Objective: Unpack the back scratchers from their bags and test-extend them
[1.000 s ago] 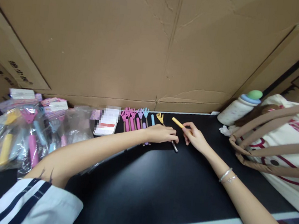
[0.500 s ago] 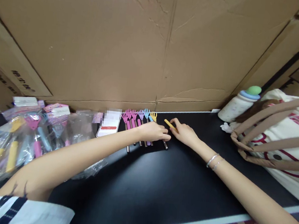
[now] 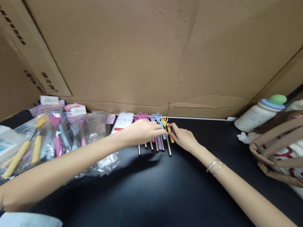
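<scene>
Several back scratchers with hand-shaped heads lie side by side on the black tabletop, in pink, purple, blue and yellow, with metal rods. At the right end is the yellow back scratcher point(image 3: 164, 121), its yellow handle point(image 3: 169, 131) lying beside its rod. My right hand point(image 3: 184, 136) has its thumb and finger closed on that yellow handle. Across the row reaches my left hand point(image 3: 145, 131), fingers stretched to the right above the back scratchers; it hides their middle parts, and I see nothing held in it.
Clear bags of wrapped back scratchers point(image 3: 53, 131) lie at the left. A phone with a running timer point(image 3: 123, 119) is beside the row. At the right stand a white bottle point(image 3: 258, 114) and a cloth bag point(image 3: 286, 150), with crumpled tissue point(image 3: 245, 138) nearby. Cardboard point(image 3: 136, 53) rises behind.
My right hand has brought the yellow handle leftward, down beside the yellow back scratcher's rod. My left hand has shifted left, away from that rod. The view has turned slightly left.
</scene>
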Tool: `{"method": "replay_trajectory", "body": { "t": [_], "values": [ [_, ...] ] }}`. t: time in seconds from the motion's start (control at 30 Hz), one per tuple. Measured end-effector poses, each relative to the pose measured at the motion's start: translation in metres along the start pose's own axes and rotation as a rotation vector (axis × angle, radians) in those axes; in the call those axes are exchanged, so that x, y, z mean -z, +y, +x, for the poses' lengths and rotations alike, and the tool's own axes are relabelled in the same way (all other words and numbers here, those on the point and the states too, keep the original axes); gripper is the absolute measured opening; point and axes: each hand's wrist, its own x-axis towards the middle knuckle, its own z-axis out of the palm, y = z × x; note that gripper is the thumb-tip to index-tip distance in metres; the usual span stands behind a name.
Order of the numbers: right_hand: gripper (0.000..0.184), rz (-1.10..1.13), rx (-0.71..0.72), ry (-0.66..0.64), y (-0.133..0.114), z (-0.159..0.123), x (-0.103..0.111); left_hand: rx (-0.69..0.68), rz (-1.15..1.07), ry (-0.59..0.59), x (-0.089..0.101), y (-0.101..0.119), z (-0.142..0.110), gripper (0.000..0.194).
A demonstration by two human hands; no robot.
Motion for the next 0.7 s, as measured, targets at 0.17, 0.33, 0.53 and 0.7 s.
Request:
{"method": "replay_trajectory", "body": {
  "t": [0.17,0.33,0.53,0.7],
  "values": [
    [0.027,0.171,-0.027,0.063,0.011,-0.003,-0.010,0.364,-0.088,-0.055,0.034,-0.022,-0.088,0.030],
    [0.026,0.413,-0.044,0.123,0.023,0.001,-0.019,0.513,-0.239,-0.248,0.048,-0.021,-0.167,0.043],
    [0.034,0.668,-0.068,0.216,0.034,0.008,-0.025,0.484,-0.244,-0.259,0.028,-0.006,-0.201,0.039],
    [0.027,0.714,-0.055,0.304,0.022,0.001,-0.009,0.393,-0.149,-0.084,0.021,-0.004,-0.200,0.021]
  ]
}}
